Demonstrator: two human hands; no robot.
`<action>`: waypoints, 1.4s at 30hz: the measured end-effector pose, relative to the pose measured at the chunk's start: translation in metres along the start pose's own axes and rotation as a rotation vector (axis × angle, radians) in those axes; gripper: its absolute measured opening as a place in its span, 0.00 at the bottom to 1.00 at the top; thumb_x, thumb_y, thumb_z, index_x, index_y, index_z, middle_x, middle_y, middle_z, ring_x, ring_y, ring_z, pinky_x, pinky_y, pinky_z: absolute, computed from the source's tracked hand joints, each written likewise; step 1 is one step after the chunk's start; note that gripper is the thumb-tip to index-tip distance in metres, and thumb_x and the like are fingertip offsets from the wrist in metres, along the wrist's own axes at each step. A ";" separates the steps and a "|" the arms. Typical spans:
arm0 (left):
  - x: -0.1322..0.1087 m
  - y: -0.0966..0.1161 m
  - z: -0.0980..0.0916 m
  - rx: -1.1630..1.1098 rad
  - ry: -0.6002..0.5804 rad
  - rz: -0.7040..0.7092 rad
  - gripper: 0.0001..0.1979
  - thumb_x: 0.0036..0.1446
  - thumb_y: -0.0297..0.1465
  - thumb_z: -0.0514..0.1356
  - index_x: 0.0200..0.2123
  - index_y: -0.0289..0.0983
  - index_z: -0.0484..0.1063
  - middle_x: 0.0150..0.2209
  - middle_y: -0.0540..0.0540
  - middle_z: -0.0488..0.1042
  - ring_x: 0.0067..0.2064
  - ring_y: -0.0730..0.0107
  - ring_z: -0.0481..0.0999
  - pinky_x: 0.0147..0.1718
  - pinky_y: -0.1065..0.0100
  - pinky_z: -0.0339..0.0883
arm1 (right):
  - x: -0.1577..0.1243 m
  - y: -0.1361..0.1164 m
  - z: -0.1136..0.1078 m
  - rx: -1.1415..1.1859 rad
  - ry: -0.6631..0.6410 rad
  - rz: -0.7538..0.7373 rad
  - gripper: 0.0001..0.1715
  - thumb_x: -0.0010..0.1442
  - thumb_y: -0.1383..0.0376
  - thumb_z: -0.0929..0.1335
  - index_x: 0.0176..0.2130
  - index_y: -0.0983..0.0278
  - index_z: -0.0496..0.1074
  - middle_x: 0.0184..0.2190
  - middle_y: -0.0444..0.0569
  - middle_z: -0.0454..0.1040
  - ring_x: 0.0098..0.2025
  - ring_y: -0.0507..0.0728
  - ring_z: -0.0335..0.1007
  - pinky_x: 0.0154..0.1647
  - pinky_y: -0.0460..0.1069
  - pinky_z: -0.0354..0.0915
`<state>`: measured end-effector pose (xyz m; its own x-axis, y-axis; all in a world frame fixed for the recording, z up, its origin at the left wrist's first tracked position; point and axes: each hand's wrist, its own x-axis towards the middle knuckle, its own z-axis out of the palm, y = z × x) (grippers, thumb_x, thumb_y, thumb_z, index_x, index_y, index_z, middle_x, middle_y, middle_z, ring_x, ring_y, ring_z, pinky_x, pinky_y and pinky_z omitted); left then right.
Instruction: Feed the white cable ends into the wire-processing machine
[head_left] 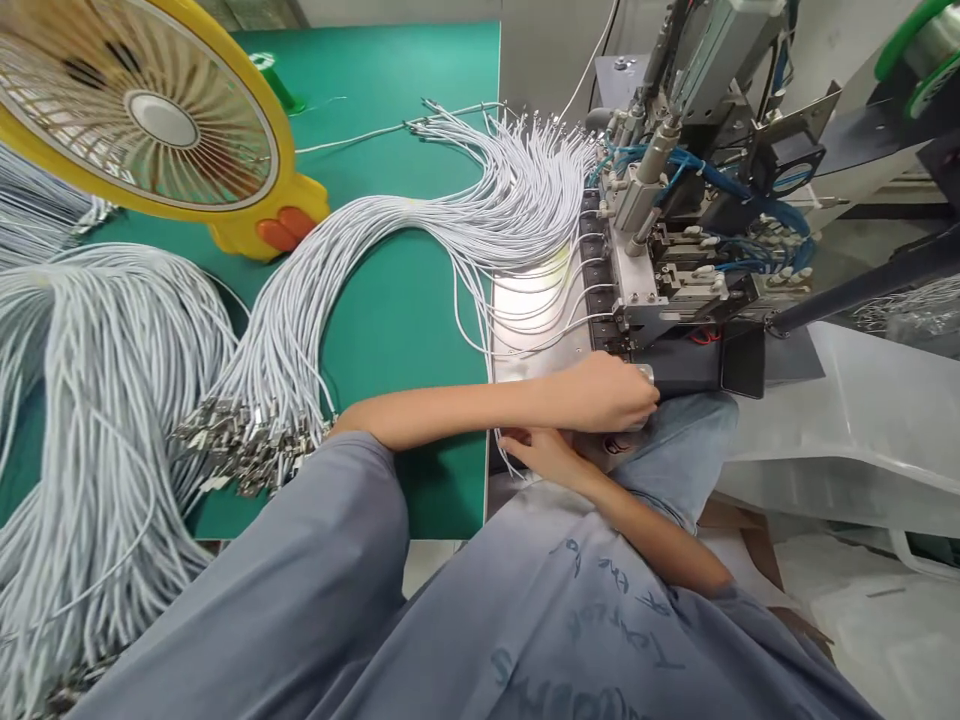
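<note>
My left hand reaches across to the machine's front edge, its fingers curled round a small silver knob. My right hand lies just below it, under my left wrist, at the edge of the metal plate. Its fingers are mostly hidden; they sit by the loose ends of thin white cables. Several white cables run from the plate into the black clamps of the machine.
A thick bundle of white cables arcs over the green mat, with metal plugs at its near end. More cable bundles lie left. A yellow fan stands at back left. White plastic bins sit right.
</note>
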<state>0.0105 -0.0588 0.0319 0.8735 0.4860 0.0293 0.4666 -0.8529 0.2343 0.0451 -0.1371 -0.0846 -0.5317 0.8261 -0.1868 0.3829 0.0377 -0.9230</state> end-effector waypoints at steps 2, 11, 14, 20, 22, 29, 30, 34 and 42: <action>-0.002 0.008 0.003 -0.034 -0.003 0.065 0.15 0.61 0.31 0.49 0.29 0.36 0.73 0.28 0.46 0.73 0.26 0.70 0.71 0.20 0.68 0.49 | -0.005 -0.005 0.003 -0.076 -0.007 -0.009 0.16 0.58 0.61 0.63 0.41 0.64 0.75 0.36 0.49 0.79 0.38 0.58 0.73 0.45 0.53 0.66; -0.003 0.011 0.018 -0.434 0.037 0.171 0.16 0.64 0.37 0.48 0.40 0.35 0.72 0.38 0.43 0.73 0.37 0.69 0.72 0.31 0.69 0.61 | -0.051 -0.020 -0.045 -0.295 0.206 0.025 0.19 0.59 0.61 0.61 0.47 0.62 0.73 0.45 0.53 0.76 0.51 0.64 0.68 0.56 0.60 0.60; -0.002 0.006 0.016 -0.611 0.094 0.137 0.18 0.65 0.37 0.47 0.48 0.32 0.69 0.46 0.39 0.71 0.46 0.67 0.71 0.43 0.70 0.64 | -0.063 -0.019 -0.090 -0.208 0.223 -0.029 0.15 0.57 0.62 0.63 0.40 0.60 0.76 0.40 0.51 0.78 0.46 0.62 0.71 0.49 0.56 0.66; 0.003 -0.014 0.015 -0.671 0.359 -0.038 0.15 0.61 0.37 0.54 0.45 0.33 0.71 0.38 0.42 0.73 0.37 0.69 0.72 0.36 0.70 0.65 | -0.064 -0.029 -0.146 0.154 0.724 -0.041 0.10 0.46 0.60 0.73 0.27 0.64 0.72 0.24 0.44 0.75 0.26 0.52 0.71 0.28 0.47 0.67; 0.006 -0.019 0.015 -0.695 0.447 -0.028 0.12 0.61 0.33 0.54 0.40 0.32 0.73 0.33 0.44 0.72 0.33 0.73 0.71 0.32 0.73 0.63 | -0.059 -0.032 -0.146 0.258 0.832 -0.094 0.11 0.46 0.61 0.73 0.29 0.63 0.72 0.24 0.44 0.75 0.25 0.51 0.71 0.28 0.47 0.68; 0.007 -0.020 0.008 -0.677 0.528 0.037 0.09 0.60 0.29 0.54 0.33 0.33 0.74 0.25 0.49 0.69 0.28 0.77 0.67 0.27 0.75 0.60 | -0.041 -0.037 -0.128 0.224 1.051 -0.169 0.11 0.54 0.58 0.68 0.33 0.63 0.73 0.28 0.46 0.72 0.26 0.50 0.68 0.28 0.47 0.67; 0.007 -0.019 0.008 -0.680 0.526 0.021 0.09 0.60 0.29 0.54 0.33 0.33 0.74 0.25 0.49 0.69 0.27 0.78 0.67 0.27 0.75 0.60 | -0.040 -0.038 -0.127 0.202 1.061 -0.172 0.11 0.55 0.58 0.68 0.32 0.63 0.74 0.30 0.47 0.71 0.28 0.51 0.68 0.28 0.47 0.67; 0.006 -0.017 0.011 -0.688 0.520 -0.013 0.10 0.59 0.31 0.54 0.31 0.34 0.74 0.25 0.49 0.68 0.27 0.77 0.67 0.26 0.75 0.61 | -0.038 -0.039 -0.124 0.143 1.028 -0.185 0.14 0.58 0.58 0.65 0.31 0.63 0.75 0.33 0.49 0.69 0.35 0.54 0.69 0.34 0.49 0.67; 0.006 -0.025 0.009 -0.544 0.481 0.030 0.12 0.60 0.26 0.51 0.36 0.35 0.75 0.27 0.47 0.68 0.29 0.76 0.67 0.27 0.74 0.60 | -0.050 -0.043 -0.154 -0.119 0.907 -0.184 0.09 0.55 0.62 0.68 0.28 0.63 0.76 0.21 0.42 0.62 0.24 0.49 0.58 0.24 0.47 0.59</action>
<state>0.0058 -0.0364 0.0177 0.6689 0.6007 0.4378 0.1987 -0.7121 0.6734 0.1715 -0.0936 0.0163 0.1824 0.9228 0.3393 0.4527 0.2275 -0.8622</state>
